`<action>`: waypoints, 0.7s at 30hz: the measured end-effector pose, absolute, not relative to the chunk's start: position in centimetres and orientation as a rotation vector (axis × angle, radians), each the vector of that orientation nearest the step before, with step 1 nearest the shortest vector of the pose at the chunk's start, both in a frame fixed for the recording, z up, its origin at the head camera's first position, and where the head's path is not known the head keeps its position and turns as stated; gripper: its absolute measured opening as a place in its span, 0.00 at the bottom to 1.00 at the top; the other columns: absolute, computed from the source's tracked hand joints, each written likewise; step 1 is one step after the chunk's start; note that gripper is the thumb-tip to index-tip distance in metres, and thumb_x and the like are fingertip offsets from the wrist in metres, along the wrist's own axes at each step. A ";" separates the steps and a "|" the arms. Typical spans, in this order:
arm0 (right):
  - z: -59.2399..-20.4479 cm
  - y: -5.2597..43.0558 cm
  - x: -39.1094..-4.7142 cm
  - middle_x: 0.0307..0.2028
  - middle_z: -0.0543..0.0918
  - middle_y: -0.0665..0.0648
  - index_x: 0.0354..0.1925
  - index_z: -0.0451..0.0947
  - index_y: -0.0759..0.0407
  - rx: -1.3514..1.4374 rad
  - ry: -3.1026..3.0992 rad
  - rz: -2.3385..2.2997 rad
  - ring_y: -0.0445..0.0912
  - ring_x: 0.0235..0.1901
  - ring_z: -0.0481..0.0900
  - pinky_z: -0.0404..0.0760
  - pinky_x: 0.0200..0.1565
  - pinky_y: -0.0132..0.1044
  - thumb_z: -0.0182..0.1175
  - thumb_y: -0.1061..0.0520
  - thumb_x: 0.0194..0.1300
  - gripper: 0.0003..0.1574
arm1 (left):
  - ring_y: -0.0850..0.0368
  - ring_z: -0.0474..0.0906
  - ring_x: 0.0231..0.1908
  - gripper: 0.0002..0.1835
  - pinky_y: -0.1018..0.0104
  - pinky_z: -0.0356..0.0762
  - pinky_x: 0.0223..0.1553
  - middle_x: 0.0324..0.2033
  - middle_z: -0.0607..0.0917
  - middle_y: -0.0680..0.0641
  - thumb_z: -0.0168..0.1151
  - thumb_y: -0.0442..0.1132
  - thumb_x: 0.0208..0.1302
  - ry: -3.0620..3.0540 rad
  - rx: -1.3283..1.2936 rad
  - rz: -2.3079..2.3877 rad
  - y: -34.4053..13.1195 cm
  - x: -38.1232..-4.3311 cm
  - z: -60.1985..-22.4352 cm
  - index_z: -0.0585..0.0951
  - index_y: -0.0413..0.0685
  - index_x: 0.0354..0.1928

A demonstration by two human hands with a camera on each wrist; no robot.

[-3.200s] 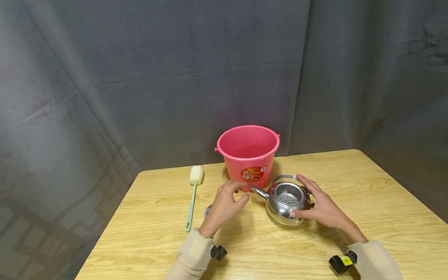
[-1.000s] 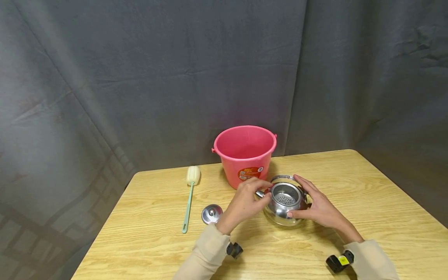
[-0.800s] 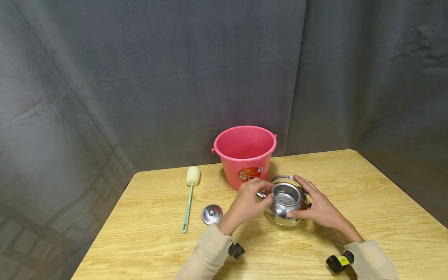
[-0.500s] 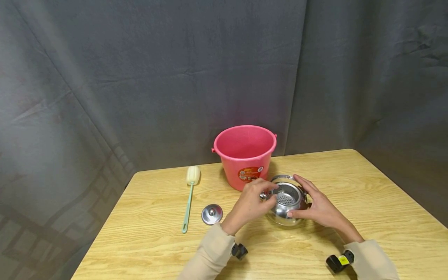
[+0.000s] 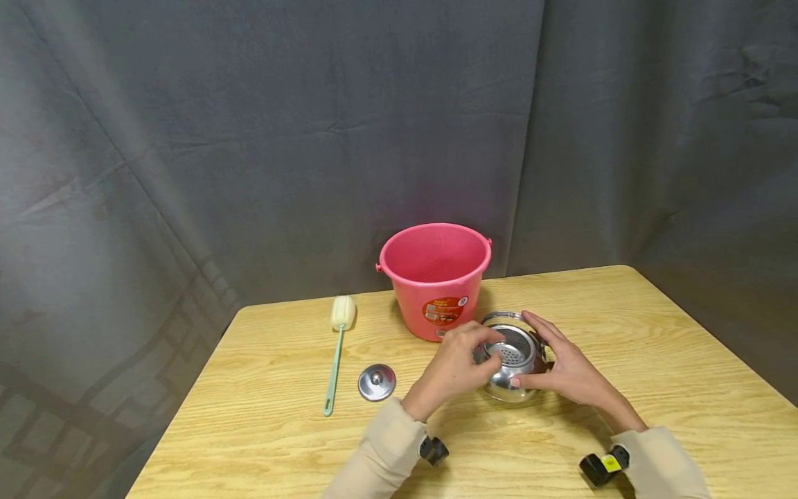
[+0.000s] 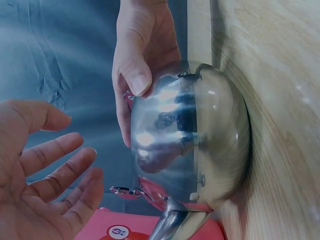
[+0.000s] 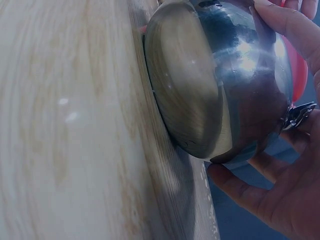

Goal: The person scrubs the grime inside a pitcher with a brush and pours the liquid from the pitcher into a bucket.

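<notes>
A shiny metal teapot (image 5: 508, 394) with a hoop handle stands on the table, its mouth uncovered. Inside the mouth sits a perforated strainer (image 5: 512, 355). My right hand (image 5: 569, 367) holds the pot's right side, thumb on the near wall and fingers behind. Over the left rim of the mouth hovers my left hand (image 5: 456, 362), thumb and fingers apart with nothing between them. In the left wrist view, that left hand (image 6: 50, 175) has loosely bent fingers, clear of the teapot (image 6: 167, 130). From the head view, the left hand hides the spout.
The knobbed metal lid (image 5: 377, 382) lies on the wooden table (image 5: 268, 443) to the left. Beyond it is a sponge brush (image 5: 343, 313) with a long green handle. A pink bucket (image 5: 411, 301) stands behind the teapot, before a grey curtain (image 5: 312, 138).
My left hand has moved right, from beside the spout tip to the pot's mouth, uncovering the lid from view. The right hand stays on the teapot.
</notes>
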State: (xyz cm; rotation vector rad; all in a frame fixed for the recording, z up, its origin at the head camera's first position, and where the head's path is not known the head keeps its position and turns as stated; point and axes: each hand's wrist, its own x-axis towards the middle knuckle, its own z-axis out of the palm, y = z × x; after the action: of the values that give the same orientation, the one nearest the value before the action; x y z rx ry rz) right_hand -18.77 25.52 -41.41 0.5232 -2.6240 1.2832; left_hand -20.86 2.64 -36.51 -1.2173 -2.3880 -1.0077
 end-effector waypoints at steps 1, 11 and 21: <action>-41.4 25.5 -18.8 0.72 0.53 0.66 0.76 0.47 0.48 0.525 -2.623 1.286 0.69 0.65 0.56 0.62 0.53 0.72 0.78 0.47 0.46 0.69 | 0.59 0.77 0.38 0.12 0.77 0.69 0.41 0.36 0.83 0.51 0.63 0.35 0.58 -2.392 -1.222 -1.000 2.7 -20.9 -36.6 0.85 0.42 0.44; -41.4 25.5 -18.7 0.72 0.52 0.67 0.76 0.46 0.49 0.529 -2.626 1.303 0.70 0.65 0.57 0.66 0.52 0.70 0.77 0.47 0.47 0.69 | 0.61 0.75 0.39 0.11 0.76 0.68 0.42 0.38 0.83 0.53 0.63 0.37 0.60 -2.470 -1.257 -0.946 3.2 -20.9 -37.0 0.85 0.45 0.43; -41.2 25.7 -18.8 0.72 0.51 0.66 0.76 0.46 0.49 0.589 -2.612 1.332 0.69 0.65 0.55 0.69 0.51 0.67 0.76 0.49 0.49 0.67 | 0.64 0.74 0.37 0.11 0.80 0.67 0.39 0.38 0.83 0.55 0.63 0.36 0.57 -2.452 -1.280 -0.944 3.6 -21.3 -37.6 0.86 0.45 0.42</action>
State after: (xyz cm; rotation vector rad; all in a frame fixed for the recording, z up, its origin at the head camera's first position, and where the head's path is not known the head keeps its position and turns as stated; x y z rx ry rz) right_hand -18.78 25.67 -41.16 0.5891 -2.6117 1.3316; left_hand -21.31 3.59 -37.63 -1.2803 -2.4524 -0.9436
